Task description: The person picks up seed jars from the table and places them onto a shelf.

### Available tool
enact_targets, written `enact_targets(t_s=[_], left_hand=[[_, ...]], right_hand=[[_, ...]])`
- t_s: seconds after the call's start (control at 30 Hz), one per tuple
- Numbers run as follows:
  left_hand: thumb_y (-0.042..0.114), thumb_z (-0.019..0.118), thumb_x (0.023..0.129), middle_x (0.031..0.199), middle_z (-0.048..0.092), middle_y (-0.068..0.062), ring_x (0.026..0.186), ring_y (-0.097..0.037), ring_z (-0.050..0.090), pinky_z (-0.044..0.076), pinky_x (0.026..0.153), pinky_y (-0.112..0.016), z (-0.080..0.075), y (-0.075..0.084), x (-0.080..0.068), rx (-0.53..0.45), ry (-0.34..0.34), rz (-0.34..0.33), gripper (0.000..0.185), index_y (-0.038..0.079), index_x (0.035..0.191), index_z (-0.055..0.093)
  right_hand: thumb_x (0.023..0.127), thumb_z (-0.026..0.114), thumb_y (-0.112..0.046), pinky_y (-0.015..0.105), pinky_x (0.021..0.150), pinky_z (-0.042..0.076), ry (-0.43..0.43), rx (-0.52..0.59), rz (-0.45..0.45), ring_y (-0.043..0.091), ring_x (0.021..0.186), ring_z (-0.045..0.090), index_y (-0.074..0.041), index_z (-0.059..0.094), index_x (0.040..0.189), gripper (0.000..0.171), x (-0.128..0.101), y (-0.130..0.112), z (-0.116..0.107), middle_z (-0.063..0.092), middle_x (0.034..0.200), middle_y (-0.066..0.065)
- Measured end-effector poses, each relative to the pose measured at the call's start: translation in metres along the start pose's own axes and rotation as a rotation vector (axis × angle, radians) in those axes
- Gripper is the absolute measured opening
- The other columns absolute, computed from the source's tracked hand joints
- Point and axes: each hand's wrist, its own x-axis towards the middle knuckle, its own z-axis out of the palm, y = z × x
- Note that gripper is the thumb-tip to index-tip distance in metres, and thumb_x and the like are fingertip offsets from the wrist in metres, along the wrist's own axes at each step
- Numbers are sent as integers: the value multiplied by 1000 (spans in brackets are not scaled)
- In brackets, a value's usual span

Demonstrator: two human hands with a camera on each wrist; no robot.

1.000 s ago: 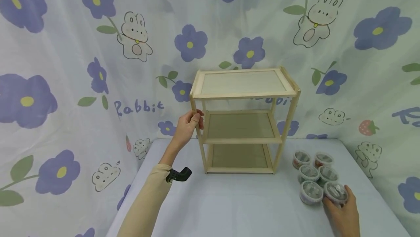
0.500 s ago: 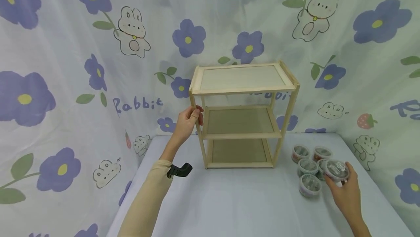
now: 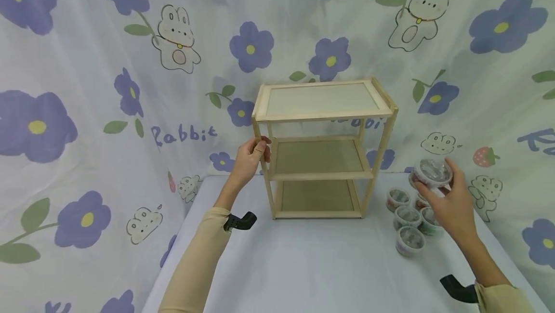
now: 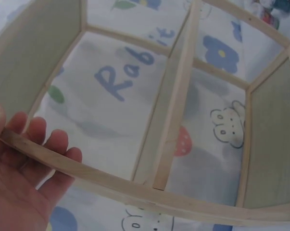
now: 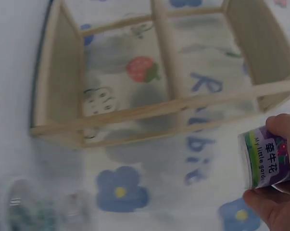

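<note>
A small wooden rack with a top board and two lower shelves stands upright on the table. My left hand grips its left front post, thumb on one side and fingers round the other. To the right of the rack, my right hand holds a round plastic tub with a clear lid, raised above the other tubs. Its purple and green label, reading "My little garden", shows in the right wrist view, where thumb and fingers pinch its sides.
Several similar lidded tubs stand grouped on the white-covered table, right of the rack. A curtain printed with flowers and rabbits hangs close behind the rack. Black wrist mounts show at the sleeves.
My right hand has lifted the tub from the front of the group and carried it up and away from me, toward the back. My left hand keeps its grip on the post.
</note>
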Motion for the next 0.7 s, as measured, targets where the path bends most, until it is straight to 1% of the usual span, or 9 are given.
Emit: enact_targets(t_s=[0.03,0.07,0.1,0.17,0.23,0.33,0.5,0.57,0.7], left_hand=[[25,45,106,79,57,-22,70,-30,61,55,72,-36,0,0,0,-1,2,-2,31,-3,104,60],[24,45,106,79,58,-22,69,-31,61,55,72,-37,0,-1,0,-2,2,-3,31,-3,104,59],[24,45,106,79,58,-22,69,-31,61,55,72,-39,0,-1,0,-3,2,-3,31,-3,104,59],[24,45,106,80,57,-23,69,-31,60,54,73,-46,0,-1,1,-8,4,-3,31,-4,106,59],[23,44,106,80,57,-24,69,-33,60,53,74,-52,0,-2,0,-12,6,-2,31,-4,108,58],[24,44,106,81,56,-26,69,-34,59,52,74,-55,1,-2,-1,-20,10,-1,32,-5,109,58],[25,44,106,82,56,-28,70,-36,58,53,73,-50,1,-2,-1,-25,3,-3,32,-4,110,58],[24,44,106,83,56,-29,71,-39,58,53,74,-50,1,-1,-1,-25,1,-3,32,-4,110,58],[21,42,106,85,55,-33,76,-49,56,51,75,-54,-1,-2,0,-28,-5,-6,31,-6,113,57]], right_hand=[[88,73,-13,4,97,36,3,2,-21,27,137,41,-16,19,158,88,6,-8,-3,35,149,23],[88,74,-12,1,92,37,11,6,-42,19,134,43,-17,21,158,88,12,-15,-5,37,148,23],[87,75,-11,0,88,37,25,3,-67,11,129,45,-17,23,157,87,17,-21,-7,39,145,23],[85,76,-10,-1,84,38,44,-2,-102,-1,121,46,-17,26,156,87,28,-34,-11,43,141,22],[85,77,-10,-1,83,39,51,-8,-124,-6,115,47,-18,28,156,86,37,-45,-14,44,139,22],[86,76,-11,0,83,40,36,0,-146,-6,112,48,-20,27,156,86,49,-62,-18,44,138,22],[87,74,-10,0,82,42,14,63,-149,-2,110,50,-25,27,155,84,63,-94,-26,43,140,19],[87,74,-9,1,81,43,14,95,-150,1,111,51,-25,28,155,84,67,-108,-30,42,141,14],[87,74,-7,3,83,45,5,136,-168,8,116,53,-24,30,154,82,81,-135,-33,42,141,6]])
